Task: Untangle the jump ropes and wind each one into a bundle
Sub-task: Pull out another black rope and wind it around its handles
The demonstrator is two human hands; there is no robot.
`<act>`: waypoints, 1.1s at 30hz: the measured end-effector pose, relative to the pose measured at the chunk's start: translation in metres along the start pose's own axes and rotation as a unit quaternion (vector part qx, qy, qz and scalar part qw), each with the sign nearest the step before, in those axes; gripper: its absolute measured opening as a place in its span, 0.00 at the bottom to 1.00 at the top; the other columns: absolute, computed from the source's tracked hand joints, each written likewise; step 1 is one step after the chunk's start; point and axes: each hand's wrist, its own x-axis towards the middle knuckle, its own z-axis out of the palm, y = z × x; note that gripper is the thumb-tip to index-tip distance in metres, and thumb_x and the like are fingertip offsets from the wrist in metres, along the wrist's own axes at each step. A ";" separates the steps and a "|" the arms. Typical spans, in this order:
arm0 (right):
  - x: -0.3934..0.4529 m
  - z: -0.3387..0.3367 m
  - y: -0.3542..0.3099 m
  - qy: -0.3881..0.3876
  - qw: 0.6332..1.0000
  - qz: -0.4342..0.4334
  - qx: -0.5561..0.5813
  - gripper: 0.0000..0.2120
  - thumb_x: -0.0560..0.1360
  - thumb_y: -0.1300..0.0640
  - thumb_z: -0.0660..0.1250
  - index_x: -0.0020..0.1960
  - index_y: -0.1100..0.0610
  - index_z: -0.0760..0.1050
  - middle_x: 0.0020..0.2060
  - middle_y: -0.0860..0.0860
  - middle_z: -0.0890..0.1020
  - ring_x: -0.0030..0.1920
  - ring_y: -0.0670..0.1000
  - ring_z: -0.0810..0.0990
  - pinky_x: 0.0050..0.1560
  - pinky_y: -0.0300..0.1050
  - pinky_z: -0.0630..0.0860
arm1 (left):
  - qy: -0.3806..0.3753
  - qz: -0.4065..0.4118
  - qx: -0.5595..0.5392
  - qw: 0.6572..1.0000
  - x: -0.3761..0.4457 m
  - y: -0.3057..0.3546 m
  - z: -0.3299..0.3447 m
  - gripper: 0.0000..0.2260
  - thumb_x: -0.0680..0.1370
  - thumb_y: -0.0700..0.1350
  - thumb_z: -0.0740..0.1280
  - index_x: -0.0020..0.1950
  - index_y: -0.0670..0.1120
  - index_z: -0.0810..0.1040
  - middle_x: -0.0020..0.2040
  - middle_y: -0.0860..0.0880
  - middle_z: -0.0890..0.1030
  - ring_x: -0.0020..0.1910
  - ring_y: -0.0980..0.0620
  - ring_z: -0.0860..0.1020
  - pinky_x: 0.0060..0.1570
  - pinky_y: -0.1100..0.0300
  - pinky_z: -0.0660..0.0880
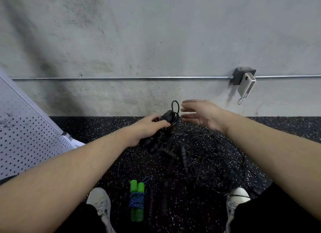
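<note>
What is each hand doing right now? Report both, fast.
Left hand: closed around a black jump rope bundle.
Right hand: open, fingers spread, holding nothing, beside the bundle.

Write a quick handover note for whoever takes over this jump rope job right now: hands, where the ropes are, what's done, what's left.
Left hand grips a wound black rope bundle, a loop sticking up.
Right hand is open beside it, holding nothing.
Done: green-handled rope, wound and lying on the floor between the shoes.
Left: the tangle of black ropes on the floor needs separating and winding; finish the bundle in hand.
</note>
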 end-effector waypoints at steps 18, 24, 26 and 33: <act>-0.007 0.110 0.064 -0.282 0.878 0.018 -0.387 0.13 0.82 0.54 0.66 0.64 0.57 0.77 0.50 0.56 0.83 0.46 0.53 0.82 0.47 0.50 0.81 | 0.168 -0.161 -0.056 0.971 -0.063 -0.168 -0.040 0.18 0.74 0.50 0.78 0.59 0.46 0.78 0.54 0.44 0.84 0.52 0.45 0.83 0.55 0.51 0.81; 0.020 0.138 0.108 -0.288 0.850 0.009 -0.441 0.12 0.81 0.54 0.66 0.64 0.55 0.78 0.52 0.55 0.83 0.46 0.52 0.83 0.46 0.49 0.83 | 0.154 -0.217 -0.012 0.964 -0.042 -0.225 -0.045 0.18 0.76 0.47 0.77 0.61 0.45 0.75 0.56 0.43 0.81 0.51 0.45 0.80 0.48 0.55 0.77; 0.031 0.141 0.125 -0.280 0.851 0.021 -0.444 0.12 0.81 0.55 0.66 0.64 0.56 0.77 0.51 0.54 0.83 0.45 0.51 0.83 0.43 0.46 0.82 | 0.145 -0.230 -0.015 0.962 -0.033 -0.242 -0.041 0.15 0.77 0.47 0.75 0.61 0.44 0.78 0.55 0.44 0.81 0.46 0.48 0.80 0.41 0.58 0.77; 0.062 0.142 0.184 -0.264 0.863 0.070 -0.425 0.11 0.82 0.56 0.63 0.63 0.56 0.77 0.48 0.54 0.83 0.40 0.49 0.81 0.40 0.46 0.81 | 0.133 -0.278 0.079 0.948 -0.002 -0.314 -0.013 0.24 0.76 0.56 0.73 0.67 0.44 0.77 0.63 0.43 0.81 0.61 0.42 0.79 0.61 0.54 0.75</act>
